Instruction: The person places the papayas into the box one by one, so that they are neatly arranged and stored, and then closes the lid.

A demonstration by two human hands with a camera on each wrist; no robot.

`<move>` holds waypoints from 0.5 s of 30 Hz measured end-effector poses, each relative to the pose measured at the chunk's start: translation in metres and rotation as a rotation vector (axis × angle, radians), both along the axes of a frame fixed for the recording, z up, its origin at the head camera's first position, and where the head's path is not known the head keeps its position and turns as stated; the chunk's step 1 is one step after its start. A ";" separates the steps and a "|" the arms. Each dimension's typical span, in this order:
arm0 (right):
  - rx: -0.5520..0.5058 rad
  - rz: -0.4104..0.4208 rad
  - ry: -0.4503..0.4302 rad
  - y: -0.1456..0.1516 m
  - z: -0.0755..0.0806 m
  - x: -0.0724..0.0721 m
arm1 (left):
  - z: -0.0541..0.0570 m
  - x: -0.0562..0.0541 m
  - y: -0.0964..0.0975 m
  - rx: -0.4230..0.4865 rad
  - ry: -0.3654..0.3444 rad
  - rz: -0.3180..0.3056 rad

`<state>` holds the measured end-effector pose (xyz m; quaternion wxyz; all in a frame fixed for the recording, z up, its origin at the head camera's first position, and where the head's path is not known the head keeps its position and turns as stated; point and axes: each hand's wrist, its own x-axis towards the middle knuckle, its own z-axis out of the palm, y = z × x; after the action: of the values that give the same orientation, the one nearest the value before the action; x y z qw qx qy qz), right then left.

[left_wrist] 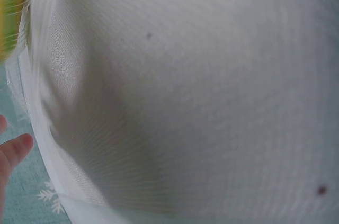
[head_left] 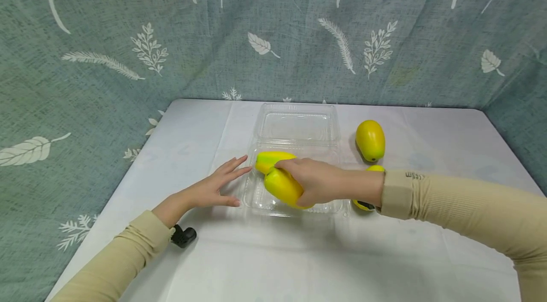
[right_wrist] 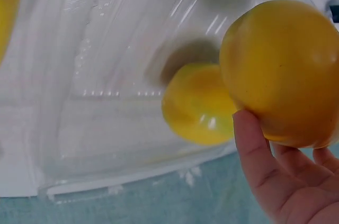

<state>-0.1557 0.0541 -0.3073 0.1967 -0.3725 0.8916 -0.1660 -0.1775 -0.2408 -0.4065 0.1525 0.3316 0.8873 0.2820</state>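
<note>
My right hand [head_left: 322,179] grips a yellow oval fruit [head_left: 282,187] from its right side, over a clear plastic clamshell box [head_left: 273,212]. Just behind it, another yellow fruit with a greenish end [head_left: 268,159] lies in the box. In the right wrist view, the thumb and fingers curl against the held fruit [right_wrist: 286,70], while the other fruit [right_wrist: 196,110] sits below on the clear plastic. At the box's left edge my left hand [head_left: 213,189] holds nothing, its fingers spread. Only some of its fingertips [left_wrist: 18,150] show in the left wrist view.
The box's lid [head_left: 297,126] lies folded back behind it. To the right rests a yellow fruit [head_left: 370,140]; one more [head_left: 376,168] is partly hidden under my right wrist. A white cloth [head_left: 239,264] covers the table, and a leaf-patterned curtain [head_left: 290,64] hangs behind.
</note>
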 end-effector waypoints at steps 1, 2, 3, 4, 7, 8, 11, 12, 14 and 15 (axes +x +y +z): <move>0.013 0.004 0.009 -0.003 -0.002 0.000 | 0.000 0.000 0.000 -0.001 0.003 0.000; 0.023 0.010 0.018 -0.006 -0.004 -0.001 | 0.000 0.000 0.000 -0.001 0.003 0.001; 0.028 0.018 0.028 -0.008 -0.006 -0.001 | 0.000 0.000 0.000 0.000 0.003 0.002; 0.030 0.026 0.037 -0.010 -0.009 -0.001 | 0.000 0.000 0.000 0.001 0.004 0.001; 0.039 0.033 0.047 -0.015 -0.016 -0.004 | 0.000 0.001 0.000 0.003 0.005 0.001; 0.035 0.034 0.044 -0.016 -0.019 -0.005 | 0.000 0.001 0.001 0.004 0.003 0.002; 0.042 0.028 0.023 -0.019 -0.027 -0.008 | 0.000 0.001 0.001 0.002 0.006 0.001; 0.045 0.029 0.017 -0.019 -0.030 -0.009 | 0.000 0.002 0.002 0.001 0.005 0.003; 0.046 0.027 0.008 -0.020 -0.034 -0.009 | 0.001 0.002 0.002 -0.001 0.002 0.006; 0.045 0.029 0.009 -0.020 -0.036 -0.009 | 0.001 0.002 0.002 -0.002 0.000 0.008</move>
<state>-0.1650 0.0339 -0.3432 0.2033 -0.3816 0.8905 -0.1414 -0.1752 -0.2388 -0.4057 0.1516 0.3280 0.8889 0.2815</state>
